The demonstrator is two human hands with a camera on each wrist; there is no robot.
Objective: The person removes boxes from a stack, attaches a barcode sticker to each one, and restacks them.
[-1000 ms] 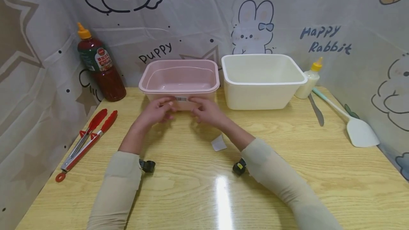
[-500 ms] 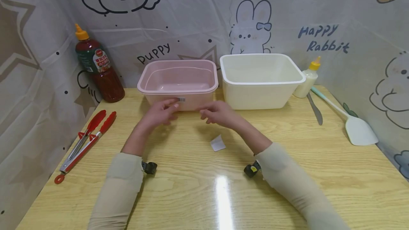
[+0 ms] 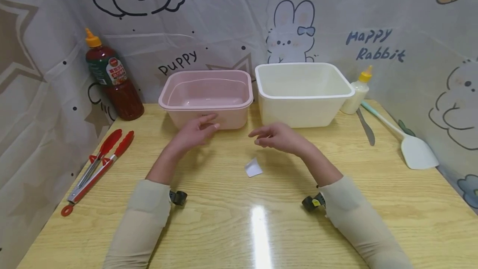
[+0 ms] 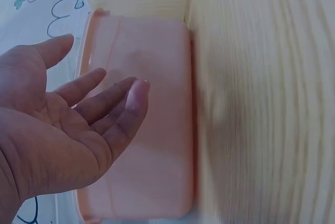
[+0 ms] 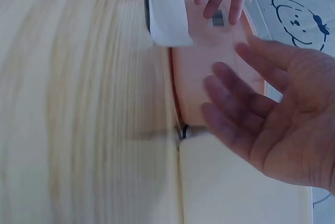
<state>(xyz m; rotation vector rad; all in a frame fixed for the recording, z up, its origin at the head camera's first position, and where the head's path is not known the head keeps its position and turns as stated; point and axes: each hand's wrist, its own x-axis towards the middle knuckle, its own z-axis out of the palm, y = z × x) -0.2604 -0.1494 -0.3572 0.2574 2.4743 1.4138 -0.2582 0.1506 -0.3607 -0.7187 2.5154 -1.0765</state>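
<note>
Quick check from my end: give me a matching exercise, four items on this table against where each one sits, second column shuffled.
Things:
1. pink tub
2. red tongs
3. white paper scrap
4. white spatula

Places:
A. far right of the table, beside the knife
B. left edge of the table, below the sauce bottle
C. on the table between the two forearms
D. just beyond the left hand, next to the white tub

Pairs: 1-D, 2-B, 3-C, 4-A

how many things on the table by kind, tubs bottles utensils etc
tubs: 2, pink tub, white tub
bottles: 2, red sauce bottle, white squeeze bottle
utensils: 3, red tongs, knife, spatula
paper scraps: 1, paper scrap
total: 8
</note>
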